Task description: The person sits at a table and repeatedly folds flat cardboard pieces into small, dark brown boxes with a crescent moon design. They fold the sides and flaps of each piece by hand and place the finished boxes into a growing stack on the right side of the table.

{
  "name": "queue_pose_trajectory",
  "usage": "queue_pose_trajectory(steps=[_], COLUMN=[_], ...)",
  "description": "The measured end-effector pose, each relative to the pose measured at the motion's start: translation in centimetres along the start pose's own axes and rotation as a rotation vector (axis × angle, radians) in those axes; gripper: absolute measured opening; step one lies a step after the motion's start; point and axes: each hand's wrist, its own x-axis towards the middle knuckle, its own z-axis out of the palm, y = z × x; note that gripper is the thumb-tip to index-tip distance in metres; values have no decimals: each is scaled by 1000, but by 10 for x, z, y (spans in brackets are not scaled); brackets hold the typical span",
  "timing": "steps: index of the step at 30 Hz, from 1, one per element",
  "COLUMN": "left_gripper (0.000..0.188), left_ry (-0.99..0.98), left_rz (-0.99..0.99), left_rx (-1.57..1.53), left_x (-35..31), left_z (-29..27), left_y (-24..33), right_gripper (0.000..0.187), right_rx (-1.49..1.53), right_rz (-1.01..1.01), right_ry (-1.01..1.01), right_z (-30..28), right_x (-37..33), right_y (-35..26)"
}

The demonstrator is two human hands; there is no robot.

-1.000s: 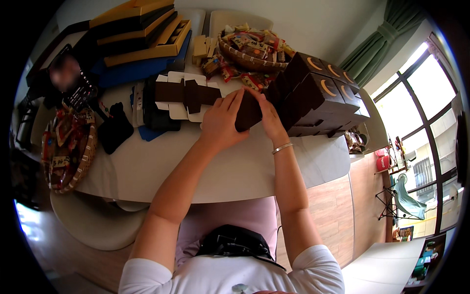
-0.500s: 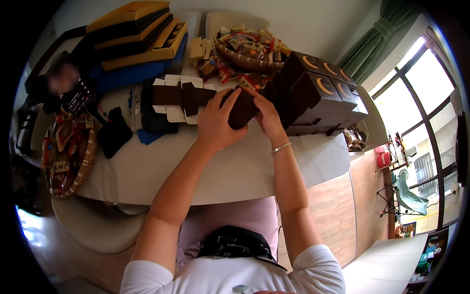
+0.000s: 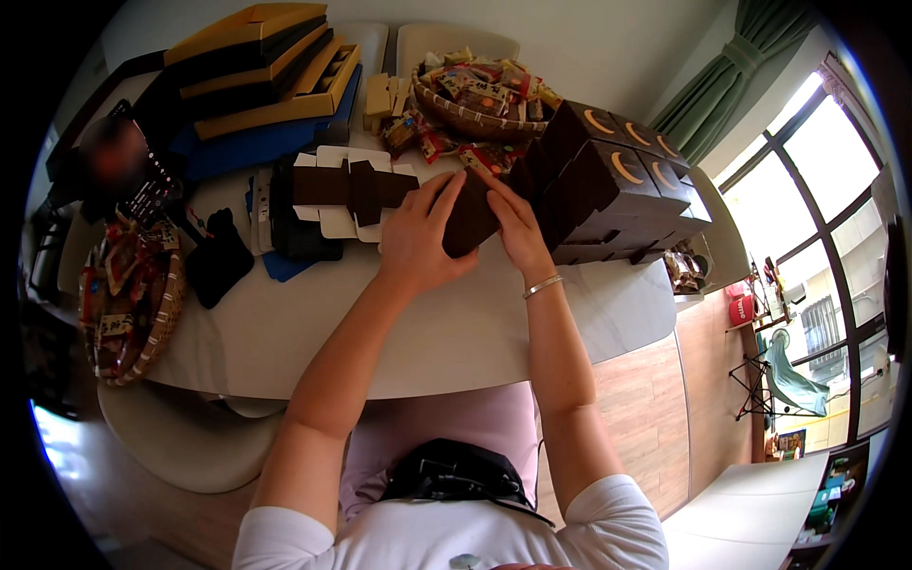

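Observation:
Between my two hands is a small dark brown cardboard box (image 3: pixel 469 220), held just above the pale table. My left hand (image 3: pixel 415 233) grips its left side, thumb low on the near face and fingers up along the far edge. On its right side, my right hand (image 3: pixel 518 228) presses with the fingers laid along the upper edge; its thumb is hidden. Left of the box lie unfolded brown and white box blanks (image 3: pixel 334 190), spread flat. To the right, close to my right hand, stand stacked dark brown boxes (image 3: pixel 608 190) with orange crescents on top.
A wicker basket of wrapped snacks (image 3: pixel 484 119) stands at the back, another basket (image 3: pixel 163 328) at the left edge. Black-and-gold trays (image 3: pixel 275 112) are piled back left, near a phone (image 3: pixel 147 190) and a black pouch (image 3: pixel 220 261). Loose packets (image 3: pixel 404 133) lie on the table (image 3: pixel 456 332).
My right fingers have shifted slightly along the box's upper edge and lie closer together. Both hands stay on the box in nearly the same place.

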Motion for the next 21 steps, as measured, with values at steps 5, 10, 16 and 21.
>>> queue_pose_trajectory(steps=[5, 10, 16, 21], left_gripper=[101, 102, 100, 99], left_ry=[0, 21, 58, 33], left_rz=[1, 1, 6, -11], left_rx=[16, 40, 30, -26], left_x=[-1, -2, -2, -4], left_z=[3, 8, 8, 10], left_y=[-2, -3, -4, -6], right_gripper=[41, 42, 49, 49], right_rx=[-79, -194, -506, -651], right_rz=[-61, -114, -312, -461], right_ry=[-9, -1, -20, 8], right_z=[1, 4, 13, 15], right_x=[1, 2, 1, 3], right_y=[1, 6, -1, 5])
